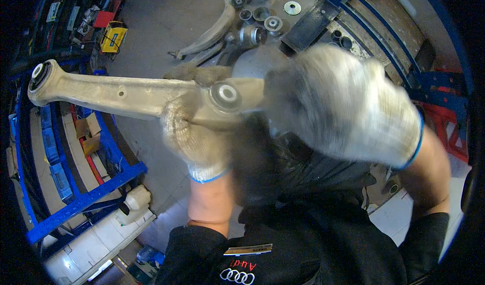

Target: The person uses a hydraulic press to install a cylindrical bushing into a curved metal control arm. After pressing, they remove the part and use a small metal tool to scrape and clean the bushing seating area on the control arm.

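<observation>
A long, pale metal suspension control arm [151, 95] lies crosswise in front of me. It has a round rubber bushing [38, 78] at its far left end and another bushing [226, 96] near its middle. My left hand [192, 141], in a dirty white knit glove, is wrapped around the arm just left of the middle bushing, with dark-soiled fingers on its far side. My right hand [353, 108], gloved alike, is at the arm's right end and covers it. Motion smears its fingers, so whether it grips anything does not show.
Another control arm [214, 30] lies on the floor ahead, beside metal sleeves [248, 35], bushings [273, 25] and ridged discs [292, 8]. A dark steel block [310, 25] and a blue frame [348, 4] stand right. Left are a blue rack [91, 194], white jug [137, 198] and yellow box [113, 37].
</observation>
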The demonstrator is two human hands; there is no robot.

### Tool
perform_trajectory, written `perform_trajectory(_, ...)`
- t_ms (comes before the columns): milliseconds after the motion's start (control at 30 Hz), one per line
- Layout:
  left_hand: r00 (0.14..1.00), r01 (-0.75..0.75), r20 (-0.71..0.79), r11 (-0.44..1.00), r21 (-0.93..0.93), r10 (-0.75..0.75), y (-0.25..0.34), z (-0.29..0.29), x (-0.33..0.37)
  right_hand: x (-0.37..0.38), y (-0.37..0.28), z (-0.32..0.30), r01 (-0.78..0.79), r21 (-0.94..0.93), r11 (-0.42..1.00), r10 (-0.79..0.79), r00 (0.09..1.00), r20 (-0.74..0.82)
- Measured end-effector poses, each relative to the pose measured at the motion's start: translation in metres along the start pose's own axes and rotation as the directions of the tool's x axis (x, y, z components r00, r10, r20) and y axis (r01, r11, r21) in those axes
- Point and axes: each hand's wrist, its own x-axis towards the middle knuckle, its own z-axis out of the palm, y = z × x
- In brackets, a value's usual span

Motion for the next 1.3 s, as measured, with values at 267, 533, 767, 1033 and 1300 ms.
perform_trajectory(267,0.975,0.156,-0.052,0.837,-0.524,-0.214,0.006,0.002,0.000,0.037,0.046,-0.017,0.118,0.742,0.660,-0.180,0.984,0.004)
perform_trajectory(533,0.943,0.156,-0.135,0.761,-0.630,-0.305,0.005,0.006,0.016,0.039,-0.071,0.015,-0.531,0.411,0.741,0.560,0.826,0.057)
perform_trajectory(767,0.935,0.126,-0.215,0.829,-0.544,-0.283,0.003,0.004,0.016,0.046,-0.081,0.030,-0.563,0.514,0.647,0.622,0.780,0.070)
perform_trajectory(1033,0.942,0.085,-0.268,0.917,-0.390,-0.201,-0.001,0.008,0.009,0.072,-0.094,0.062,-0.459,0.749,0.477,0.774,0.624,-0.110)
perform_trajectory(1300,0.969,0.093,-0.165,0.885,-0.456,-0.186,-0.001,-0.001,0.011,0.045,-0.063,0.035,-0.355,0.817,0.455,0.672,0.739,-0.053)
